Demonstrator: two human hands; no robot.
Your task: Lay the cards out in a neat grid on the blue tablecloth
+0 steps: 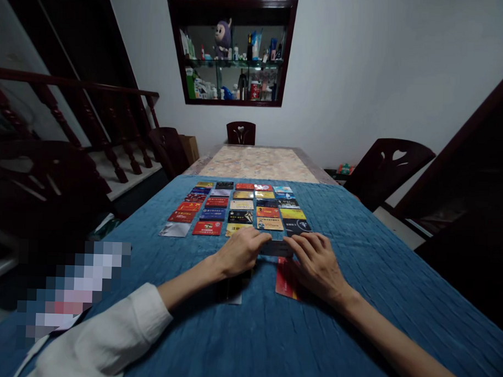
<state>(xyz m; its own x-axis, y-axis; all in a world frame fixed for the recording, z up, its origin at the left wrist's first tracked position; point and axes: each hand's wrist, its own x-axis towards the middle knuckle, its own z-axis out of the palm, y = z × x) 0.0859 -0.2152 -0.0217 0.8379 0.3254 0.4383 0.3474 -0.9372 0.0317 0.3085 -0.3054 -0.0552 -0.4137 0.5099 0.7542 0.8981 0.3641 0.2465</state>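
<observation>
A dark grey card (276, 247) is pinched at its two ends, its left end in my left hand (240, 251) and its right end in my right hand (317, 263). Beyond it, cards of many colours lie in columns, among them a red card (207, 228), a black card (297, 227) and a silver card (174, 230). My left hand partly covers a yellow card (235, 228). Under my right hand a red card (287, 278) lies partly hidden. Dark cards (230, 291) rest below my left wrist, partly covered.
A blue cloth (180, 340) covers the near table; its far part has a beige patterned top (258, 162). Dark wooden chairs (390, 168) stand around. At the left is a blurred-out object (77, 292) with a white cable. A wall niche (235, 61) holds bottles and a purple plush toy.
</observation>
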